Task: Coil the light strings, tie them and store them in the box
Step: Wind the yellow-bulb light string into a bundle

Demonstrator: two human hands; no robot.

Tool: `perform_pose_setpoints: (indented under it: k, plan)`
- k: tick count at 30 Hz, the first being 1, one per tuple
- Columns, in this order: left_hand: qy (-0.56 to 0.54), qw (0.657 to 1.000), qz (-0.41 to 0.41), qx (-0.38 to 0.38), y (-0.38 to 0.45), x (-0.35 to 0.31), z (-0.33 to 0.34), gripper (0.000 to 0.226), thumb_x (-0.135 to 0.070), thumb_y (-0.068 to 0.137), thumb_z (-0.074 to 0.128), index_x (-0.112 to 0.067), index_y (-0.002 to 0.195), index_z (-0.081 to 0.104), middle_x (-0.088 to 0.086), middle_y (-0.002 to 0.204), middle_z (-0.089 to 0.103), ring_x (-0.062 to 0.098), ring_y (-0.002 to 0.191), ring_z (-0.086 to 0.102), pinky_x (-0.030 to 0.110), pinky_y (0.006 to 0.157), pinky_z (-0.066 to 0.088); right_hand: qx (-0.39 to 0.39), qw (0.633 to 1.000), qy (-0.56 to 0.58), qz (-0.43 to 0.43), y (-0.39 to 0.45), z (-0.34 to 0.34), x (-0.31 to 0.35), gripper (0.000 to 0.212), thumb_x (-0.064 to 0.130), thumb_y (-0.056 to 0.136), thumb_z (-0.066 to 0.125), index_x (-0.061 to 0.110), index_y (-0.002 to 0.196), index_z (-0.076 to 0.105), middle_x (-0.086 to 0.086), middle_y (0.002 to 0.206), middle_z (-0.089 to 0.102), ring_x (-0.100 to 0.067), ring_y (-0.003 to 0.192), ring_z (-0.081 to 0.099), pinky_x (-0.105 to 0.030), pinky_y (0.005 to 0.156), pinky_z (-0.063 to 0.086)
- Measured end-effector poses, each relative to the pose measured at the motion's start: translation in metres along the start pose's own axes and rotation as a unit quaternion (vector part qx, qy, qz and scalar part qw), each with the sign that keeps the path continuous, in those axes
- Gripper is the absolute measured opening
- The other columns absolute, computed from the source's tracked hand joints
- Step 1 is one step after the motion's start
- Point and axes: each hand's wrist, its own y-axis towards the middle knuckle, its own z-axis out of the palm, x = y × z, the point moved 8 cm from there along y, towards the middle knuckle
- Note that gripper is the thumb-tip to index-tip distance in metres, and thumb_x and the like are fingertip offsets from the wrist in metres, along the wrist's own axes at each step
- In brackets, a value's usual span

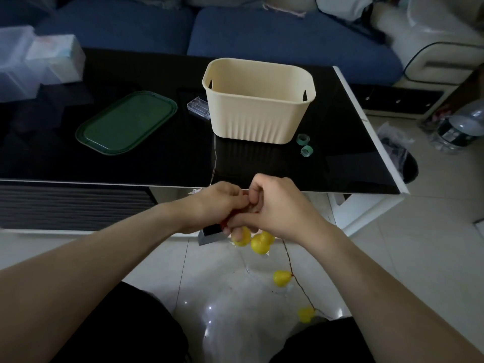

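My left hand (213, 205) and my right hand (272, 208) meet just below the table's front edge, both closed around a bunched light string with yellow bulbs (259, 242). Its dark wire trails down to two more yellow bulbs (281, 278) over the floor. A dark battery pack (209, 235) hangs under my left hand. The cream ribbed box (258, 116) stands open on the black table (157, 158), beyond my hands. A thin pale wire (214, 158) runs from the table edge up to a clear battery case (198, 108) left of the box.
A green lid (125, 121) lies flat left of the box. Two small green tape rolls (305, 145) sit by the box's right corner. Clear plastic containers (39, 61) stand at the far left. A blue sofa is behind; a water bottle (458, 129) is on the floor at right.
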Motion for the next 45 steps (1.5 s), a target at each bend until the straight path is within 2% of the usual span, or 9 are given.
perform_pose_setpoints:
  k: [4,9,13,16,21,25,28,33,45]
  plan:
    - [0.086,0.995,-0.035,0.034,0.002,0.012,0.003,0.032,-0.016,0.102,0.045,-0.004,0.073,0.052,0.012,0.057,0.058,0.017,0.041,0.039,0.023,0.041,0.029,0.085,0.996,-0.012,0.032,0.003,0.009,-0.01,0.052,0.057,0.056,0.092,0.025,0.08,0.059,0.009,0.073,0.066,-0.006,0.067,0.061,-0.024,0.055,0.047]
    - [0.21,0.977,-0.033,0.034,0.004,0.016,-0.002,0.041,-0.042,0.093,0.056,-0.012,0.066,0.053,-0.002,0.052,0.043,0.011,0.046,0.037,0.024,0.048,0.031,0.183,0.982,-0.039,0.014,0.001,0.015,-0.017,0.034,0.053,0.067,0.088,0.027,0.075,0.068,0.012,0.069,0.063,-0.002,0.062,0.057,-0.02,0.056,0.044]
    - [0.153,0.986,-0.057,0.04,0.002,0.019,-0.008,0.035,-0.03,0.099,0.055,-0.007,0.073,0.056,-0.003,0.048,0.037,0.01,0.042,0.031,0.022,0.043,0.026,0.184,0.981,-0.054,-0.012,0.002,0.016,-0.016,0.017,0.04,0.079,0.08,0.029,0.074,0.068,0.009,0.097,0.067,-0.01,0.089,0.063,-0.034,0.078,0.054]
    - [0.084,0.993,-0.064,0.051,0.0,0.015,-0.012,0.042,-0.026,0.101,0.049,-0.012,0.062,0.047,0.0,0.049,0.026,0.013,0.042,0.022,0.023,0.043,0.016,0.194,0.98,-0.045,0.029,0.002,0.015,-0.023,0.013,0.031,0.083,0.075,0.024,0.075,0.067,0.009,0.077,0.067,-0.008,0.072,0.062,-0.031,0.065,0.051]
    - [-0.033,0.996,-0.084,0.012,-0.001,0.02,-0.033,0.052,-0.024,0.102,0.04,-0.021,0.051,0.03,-0.002,0.048,0.016,0.011,0.039,0.011,0.018,0.039,0.01,0.18,0.981,-0.045,0.066,0.0,0.001,-0.034,0.036,0.059,0.08,0.074,0.025,0.091,0.069,0.007,0.075,0.07,-0.007,0.069,0.064,-0.032,0.067,0.053]
    - [-0.094,0.989,-0.093,-0.059,-0.004,0.023,-0.052,0.047,-0.026,0.103,0.038,-0.021,0.057,0.031,-0.003,0.047,0.019,0.01,0.037,0.014,0.021,0.04,0.009,0.158,0.979,-0.059,0.114,-0.004,-0.015,-0.045,0.067,0.083,0.08,0.047,0.02,0.087,0.069,0.001,0.077,0.075,-0.014,0.074,0.071,-0.039,0.074,0.059]
    - [-0.18,0.975,-0.093,-0.086,-0.004,0.023,-0.058,0.041,-0.03,0.103,0.037,-0.02,0.063,0.035,-0.006,0.046,0.019,0.008,0.035,0.016,0.02,0.037,0.011,0.115,0.983,-0.046,0.135,-0.002,-0.023,-0.05,0.074,0.069,0.097,0.031,0.007,0.088,0.07,-0.008,0.087,0.073,-0.023,0.083,0.069,-0.036,0.077,0.052]
    - [-0.273,0.953,-0.089,-0.091,-0.005,0.017,-0.054,0.036,-0.034,0.1,0.038,-0.02,0.067,0.038,-0.004,0.054,0.026,0.01,0.039,0.021,0.023,0.04,0.021,0.069,0.991,-0.079,0.078,0.003,-0.017,-0.035,0.037,0.041,0.102,0.055,0.011,0.081,0.064,0.002,0.061,0.055,-0.009,0.052,0.048,-0.024,0.049,0.031]
    - [-0.39,0.918,0.016,-0.074,0.002,-0.003,-0.043,0.019,-0.015,0.096,0.053,-0.002,0.087,0.064,0.011,0.086,0.071,0.019,0.073,0.069,0.024,0.068,0.058,0.088,0.995,-0.04,-0.035,0.003,0.018,-0.002,0.011,0.015,0.096,0.057,0.018,0.098,0.068,0.013,0.074,0.055,-0.002,0.064,0.053,-0.011,0.057,0.038]
